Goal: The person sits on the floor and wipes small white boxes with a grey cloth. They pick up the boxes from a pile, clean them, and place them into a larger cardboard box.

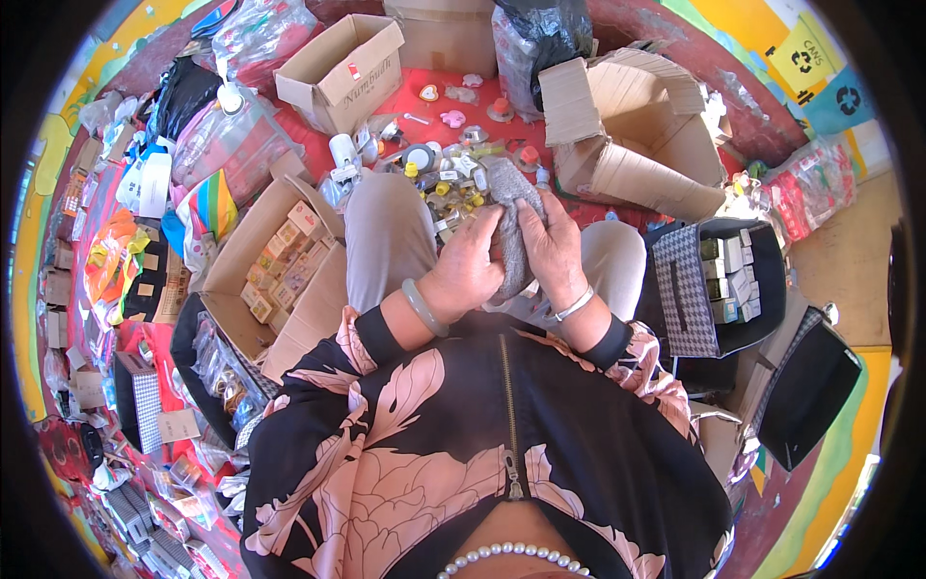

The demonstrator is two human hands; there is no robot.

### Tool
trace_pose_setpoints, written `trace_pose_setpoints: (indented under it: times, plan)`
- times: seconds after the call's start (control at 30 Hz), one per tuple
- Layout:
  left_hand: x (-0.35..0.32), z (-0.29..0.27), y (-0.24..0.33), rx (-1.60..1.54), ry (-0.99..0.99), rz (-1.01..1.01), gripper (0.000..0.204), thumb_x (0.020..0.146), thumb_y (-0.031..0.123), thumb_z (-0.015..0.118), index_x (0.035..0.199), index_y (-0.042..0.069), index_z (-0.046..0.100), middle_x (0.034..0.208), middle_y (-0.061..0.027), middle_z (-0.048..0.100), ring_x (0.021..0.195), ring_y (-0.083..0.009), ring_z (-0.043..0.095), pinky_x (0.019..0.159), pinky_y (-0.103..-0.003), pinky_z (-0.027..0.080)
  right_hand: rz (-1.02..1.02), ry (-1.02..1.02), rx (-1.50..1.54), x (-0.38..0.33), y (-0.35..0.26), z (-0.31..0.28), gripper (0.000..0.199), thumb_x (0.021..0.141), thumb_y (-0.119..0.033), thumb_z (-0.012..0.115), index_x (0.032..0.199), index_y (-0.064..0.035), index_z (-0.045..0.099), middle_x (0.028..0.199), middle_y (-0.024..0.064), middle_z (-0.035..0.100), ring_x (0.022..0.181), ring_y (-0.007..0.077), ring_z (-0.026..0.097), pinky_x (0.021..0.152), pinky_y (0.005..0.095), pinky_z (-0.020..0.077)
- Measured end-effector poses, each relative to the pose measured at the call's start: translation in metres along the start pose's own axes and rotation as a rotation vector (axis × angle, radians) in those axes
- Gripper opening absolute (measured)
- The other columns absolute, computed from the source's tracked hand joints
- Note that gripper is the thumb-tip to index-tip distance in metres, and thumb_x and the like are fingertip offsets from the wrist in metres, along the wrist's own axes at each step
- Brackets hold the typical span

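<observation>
A grey fuzzy cloth pouch (509,198) is held upright over my lap between both hands. My left hand (469,270) grips its lower left side, with a pale bangle on that wrist. My right hand (551,246) clasps its right side, fingers curled around it, with a thin silver bracelet on that wrist. Just beyond the pouch lies a heap of small bottles and jars (446,174) with yellow and white caps on the red floor mat.
An open cardboard box of small cartons (280,265) sits at my left knee. An empty open box (342,68) stands far left, a torn-open box (632,135) far right. A black bin with white boxes (733,280) is at my right. Plastic bags lie all around.
</observation>
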State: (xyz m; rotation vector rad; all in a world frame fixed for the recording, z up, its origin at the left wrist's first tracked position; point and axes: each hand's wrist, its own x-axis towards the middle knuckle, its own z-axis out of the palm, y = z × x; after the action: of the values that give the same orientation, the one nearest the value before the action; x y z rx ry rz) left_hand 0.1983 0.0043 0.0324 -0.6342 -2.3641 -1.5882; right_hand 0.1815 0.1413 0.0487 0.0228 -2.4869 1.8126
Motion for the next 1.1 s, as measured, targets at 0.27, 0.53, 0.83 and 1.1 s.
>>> trace_pose_setpoints:
  times: [0.27,0.53,0.83,1.1]
  plan:
    - [-0.005,-0.018,-0.012,-0.271,0.071,-0.126,0.049,0.073,0.009,0.071,0.113,0.0,0.045,0.101,-0.0118,0.055,0.093,-0.0196,0.057,0.08,-0.032,0.046,0.514,-0.143,1.038,0.021,0.028,-0.022,0.036,0.097,-0.025,0.031,0.117,0.0015,0.046,0.099,0.019,0.061,0.086,0.0248,0.062,0.078,0.0354,0.0508]
    - [0.0,-0.005,-0.02,-1.341,0.008,-0.596,0.034,0.095,0.021,0.042,0.125,0.003,0.04,0.118,-0.009,0.052,0.11,-0.0216,0.052,0.094,-0.038,0.043,-0.592,-0.105,-0.208,0.004,0.0,-0.002,0.046,0.083,-0.02,0.065,0.122,-0.004,0.049,0.119,0.0174,0.054,0.105,0.028,0.056,0.087,0.0367,0.0463]
    - [-0.007,-0.007,-0.013,-1.449,-0.092,-0.72,0.035,0.097,0.026,0.041,0.127,0.008,0.041,0.118,-0.0072,0.052,0.107,-0.0209,0.053,0.088,-0.043,0.046,-0.152,0.086,0.21,0.008,0.017,0.004,0.031,0.086,-0.019,0.062,0.111,-0.0035,0.055,0.089,0.0096,0.065,0.077,0.0162,0.063,0.07,0.0259,0.0487]
    - [-0.002,-0.007,-0.02,-1.614,-0.091,-0.579,0.04,0.094,0.037,0.045,0.122,0.008,0.045,0.116,-0.0088,0.054,0.104,-0.0216,0.056,0.087,-0.041,0.047,0.284,-0.07,1.086,0.028,0.014,-0.031,0.047,0.097,-0.035,0.033,0.123,0.0031,0.043,0.108,0.0185,0.06,0.101,0.0273,0.058,0.09,0.0411,0.0454]
